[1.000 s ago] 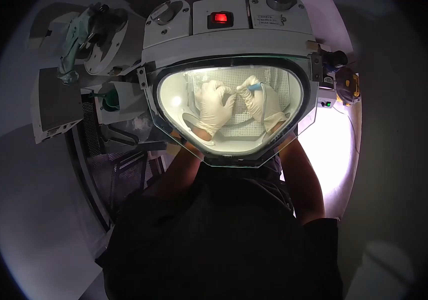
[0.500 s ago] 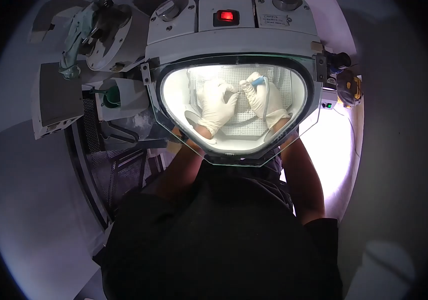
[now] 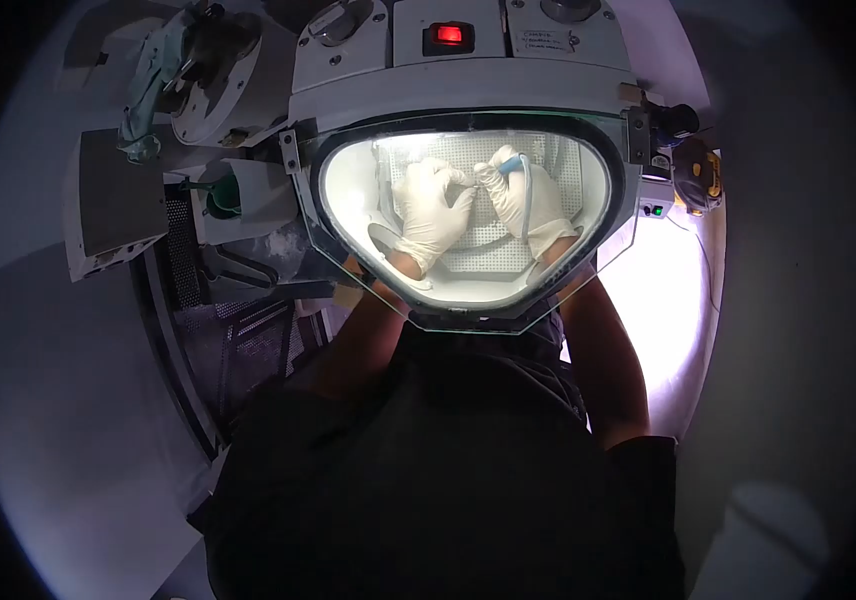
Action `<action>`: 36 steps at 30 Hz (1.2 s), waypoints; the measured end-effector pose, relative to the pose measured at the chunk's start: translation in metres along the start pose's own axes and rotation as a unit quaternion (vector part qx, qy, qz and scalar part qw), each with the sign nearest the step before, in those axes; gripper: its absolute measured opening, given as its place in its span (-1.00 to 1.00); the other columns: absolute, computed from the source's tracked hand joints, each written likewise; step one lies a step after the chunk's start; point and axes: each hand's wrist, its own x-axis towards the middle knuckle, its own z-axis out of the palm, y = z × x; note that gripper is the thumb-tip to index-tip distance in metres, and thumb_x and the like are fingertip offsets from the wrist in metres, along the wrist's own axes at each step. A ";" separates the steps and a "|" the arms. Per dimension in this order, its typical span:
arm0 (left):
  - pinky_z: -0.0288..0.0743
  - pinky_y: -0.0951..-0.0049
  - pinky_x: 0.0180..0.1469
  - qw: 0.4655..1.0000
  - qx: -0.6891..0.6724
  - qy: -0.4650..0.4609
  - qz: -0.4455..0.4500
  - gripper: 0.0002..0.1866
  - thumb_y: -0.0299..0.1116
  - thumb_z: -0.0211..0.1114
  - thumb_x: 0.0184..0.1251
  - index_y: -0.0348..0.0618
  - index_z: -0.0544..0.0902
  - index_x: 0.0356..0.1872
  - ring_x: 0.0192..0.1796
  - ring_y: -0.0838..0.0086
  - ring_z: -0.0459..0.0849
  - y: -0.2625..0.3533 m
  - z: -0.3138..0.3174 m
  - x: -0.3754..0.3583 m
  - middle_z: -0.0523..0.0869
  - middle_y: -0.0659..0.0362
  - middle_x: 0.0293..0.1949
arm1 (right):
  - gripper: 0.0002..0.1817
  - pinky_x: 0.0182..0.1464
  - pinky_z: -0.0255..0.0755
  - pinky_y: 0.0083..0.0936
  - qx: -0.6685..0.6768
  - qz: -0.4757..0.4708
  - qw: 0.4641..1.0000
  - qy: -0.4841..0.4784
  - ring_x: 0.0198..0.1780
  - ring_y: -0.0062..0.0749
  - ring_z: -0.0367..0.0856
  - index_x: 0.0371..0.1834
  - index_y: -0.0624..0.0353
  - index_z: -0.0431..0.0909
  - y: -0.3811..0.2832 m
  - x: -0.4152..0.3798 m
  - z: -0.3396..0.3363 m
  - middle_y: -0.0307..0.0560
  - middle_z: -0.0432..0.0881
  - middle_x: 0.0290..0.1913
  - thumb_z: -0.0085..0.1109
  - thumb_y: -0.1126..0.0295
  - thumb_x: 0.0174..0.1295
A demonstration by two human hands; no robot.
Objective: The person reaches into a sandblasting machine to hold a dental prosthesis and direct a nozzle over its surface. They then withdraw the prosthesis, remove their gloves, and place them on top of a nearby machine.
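Observation:
Both my hands wear white gloves and work inside a lit blasting cabinet (image 3: 463, 90), seen through its window. My right hand (image 3: 540, 205) is closed around a blue blasting pen (image 3: 514, 163), whose thin hose (image 3: 527, 205) runs down over the glove. My left hand (image 3: 432, 212) has its thumb and fingers brought together in a pinch, facing the right fingertips across a small gap. Whatever sits in that pinch is too small and too brightly lit to make out. Beneath the hands lies a white perforated floor (image 3: 488, 262).
A red lit switch (image 3: 449, 35) and knobs sit on the cabinet's top. To the left are a grey box (image 3: 120, 195) and a white container with a green item (image 3: 222, 194). A yellow-and-black tool (image 3: 700, 178) stands at the right.
My right hand and the blue pen have turned slightly, with the fingertips a little lower and further left. My left hand stays almost where it was.

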 end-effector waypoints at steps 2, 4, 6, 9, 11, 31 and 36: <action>0.39 0.09 0.08 1.000 0.000 -0.002 0.003 -0.82 -0.30 0.62 0.06 0.13 0.80 -0.31 0.01 0.18 0.61 0.002 -0.002 0.001 0.68 0.23 -0.17 | -0.46 -0.26 0.53 0.05 -0.006 -0.003 1.000 -0.004 -0.28 0.24 0.74 -0.20 0.13 0.55 -0.004 0.000 -0.001 0.13 0.71 -0.40 0.05 -0.19 0.58; 0.41 0.12 0.06 1.000 0.006 0.011 0.009 -0.84 -0.30 0.62 0.05 0.12 0.81 -0.33 -0.01 0.18 0.62 0.002 0.000 0.001 0.69 0.23 -0.16 | -0.46 -0.27 0.53 0.03 -0.007 -0.012 1.000 0.007 -0.29 0.23 0.75 -0.18 0.13 0.57 0.002 0.001 0.005 0.12 0.71 -0.40 0.05 -0.19 0.58; 0.42 0.12 0.04 1.000 0.017 0.005 0.007 -0.84 -0.31 0.62 0.06 0.12 0.81 -0.33 -0.01 0.19 0.63 0.004 -0.002 0.002 0.69 0.24 -0.17 | -0.49 -0.27 0.55 0.00 -0.015 -0.004 1.000 -0.016 -0.27 0.21 0.76 -0.13 0.12 0.62 0.000 0.001 0.002 0.13 0.73 -0.39 0.06 -0.16 0.58; 0.43 0.12 0.03 1.000 0.026 0.004 0.010 -0.85 -0.31 0.62 0.06 0.13 0.81 -0.34 -0.02 0.19 0.63 0.006 -0.004 0.002 0.70 0.24 -0.17 | -0.51 -0.27 0.55 -0.02 -0.043 -0.009 0.999 -0.012 -0.29 0.20 0.76 -0.09 0.11 0.65 0.004 0.001 0.005 0.11 0.73 -0.38 0.07 -0.13 0.59; 0.43 0.13 0.01 0.999 0.032 0.010 0.008 -0.85 -0.30 0.62 0.06 0.13 0.82 -0.34 -0.03 0.20 0.64 0.007 -0.004 0.002 0.70 0.24 -0.17 | -0.51 -0.27 0.55 -0.04 -0.021 -0.007 1.000 -0.004 -0.30 0.19 0.76 -0.09 0.11 0.65 0.005 0.001 0.006 0.10 0.73 -0.39 0.08 -0.13 0.58; 0.42 0.11 0.11 1.000 -0.003 0.012 0.013 -0.82 -0.38 0.61 0.06 0.03 0.77 -0.32 0.03 0.15 0.60 0.002 0.000 0.000 0.67 0.17 -0.16 | -0.62 -0.23 0.52 0.00 -0.010 -0.006 1.000 -0.012 -0.21 0.32 0.72 -0.14 0.15 0.60 0.002 0.002 0.002 0.21 0.71 -0.33 0.12 0.02 0.59; 0.39 0.10 0.10 1.000 0.012 0.009 0.012 -0.81 -0.31 0.62 0.04 0.11 0.79 -0.31 0.05 0.19 0.60 -0.001 0.001 -0.002 0.67 0.23 -0.14 | -0.63 -0.19 0.55 0.00 0.009 -0.031 0.999 0.014 -0.16 0.30 0.73 -0.13 0.13 0.62 0.001 -0.001 -0.001 0.18 0.73 -0.28 0.09 0.03 0.60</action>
